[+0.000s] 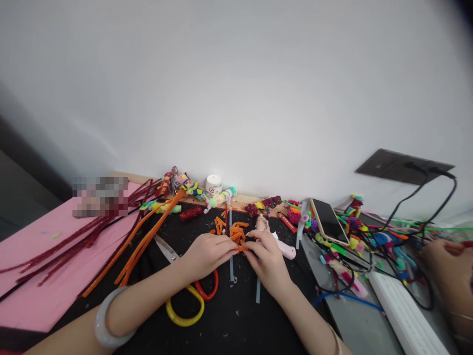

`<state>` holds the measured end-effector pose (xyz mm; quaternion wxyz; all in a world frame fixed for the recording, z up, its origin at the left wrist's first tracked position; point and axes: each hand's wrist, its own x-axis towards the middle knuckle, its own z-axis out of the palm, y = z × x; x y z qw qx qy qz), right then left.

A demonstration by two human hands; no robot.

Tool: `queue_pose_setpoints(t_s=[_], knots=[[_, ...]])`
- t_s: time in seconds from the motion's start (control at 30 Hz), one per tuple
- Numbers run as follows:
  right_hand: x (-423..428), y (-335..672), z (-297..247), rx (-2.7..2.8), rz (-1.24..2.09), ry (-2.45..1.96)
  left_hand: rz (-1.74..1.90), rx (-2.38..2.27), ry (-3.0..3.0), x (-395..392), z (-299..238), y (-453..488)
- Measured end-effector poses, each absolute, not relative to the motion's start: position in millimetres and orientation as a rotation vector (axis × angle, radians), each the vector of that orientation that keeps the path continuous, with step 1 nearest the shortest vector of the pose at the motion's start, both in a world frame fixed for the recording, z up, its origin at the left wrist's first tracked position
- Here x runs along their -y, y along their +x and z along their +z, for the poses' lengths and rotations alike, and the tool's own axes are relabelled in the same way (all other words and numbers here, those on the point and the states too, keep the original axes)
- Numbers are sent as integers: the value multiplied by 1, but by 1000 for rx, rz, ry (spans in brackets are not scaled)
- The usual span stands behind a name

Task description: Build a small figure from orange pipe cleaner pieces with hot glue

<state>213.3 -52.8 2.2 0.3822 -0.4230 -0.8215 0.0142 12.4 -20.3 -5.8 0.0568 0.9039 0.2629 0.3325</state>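
My left hand [213,249] and my right hand [266,256] meet at the middle of the black work surface. Their closed fingertips pinch a short orange pipe cleaner piece [242,248] between them. Just behind the fingers lies a small heap of cut orange pieces [237,231]. Scissors [185,305] with yellow and red handles lie partly under my left forearm. Thin translucent sticks [231,270] rest below and behind my hands. A pale pink tool [286,249], its kind unclear, sits beside my right hand.
Long orange [142,246] and dark red pipe cleaners [83,231] spread leftward over a pink board [33,286]. Along the wall stand a white paper-cup-like container [213,184] and colourful crafts. Rightward are a phone [328,222], cables, a white power strip [404,313] and another person's hand [449,261].
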Motion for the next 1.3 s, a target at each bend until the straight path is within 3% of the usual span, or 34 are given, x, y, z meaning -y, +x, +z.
queue_pose_setpoints(t_s=[0.77, 1.3], knots=[[52, 209, -3, 2082, 108, -1090, 864, -839, 2618, 18, -8, 9], [55, 205, -2, 2024, 100, -1072, 1009, -865, 2581, 20, -10, 14]])
